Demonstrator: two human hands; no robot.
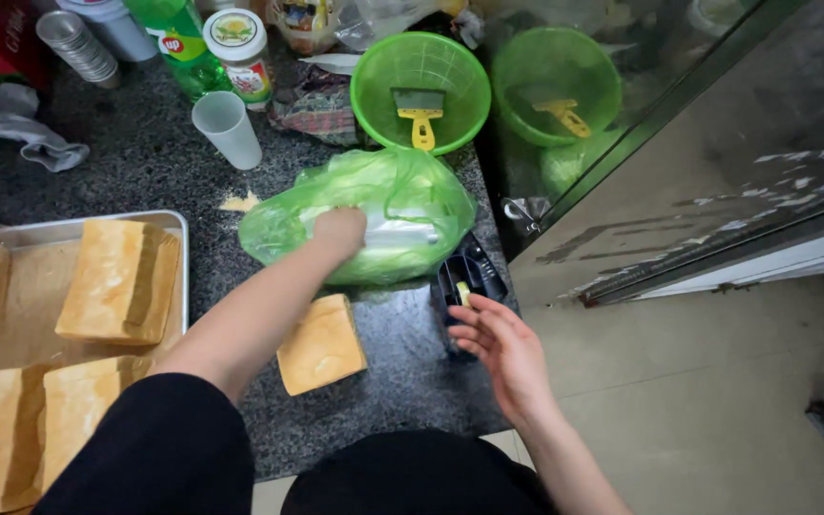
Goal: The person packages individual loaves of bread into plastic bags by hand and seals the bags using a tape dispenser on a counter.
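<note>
Granite counter [145, 162], left hand [340, 229] bag-deep

A crumpled green plastic bag [388, 215] is lying at the frame's centre on the speckled dark stone counter [145, 162], below a round green plastic basket [420, 91] holding a yellow-handled scraper [421, 114]. A square tan bread slice [321, 345] is lying below the bag, a rectangular metal tray [88, 227] of loaves sitting at left.

Left hand [340, 229] reaching forward, right hand [503, 348] open, palm up
</note>
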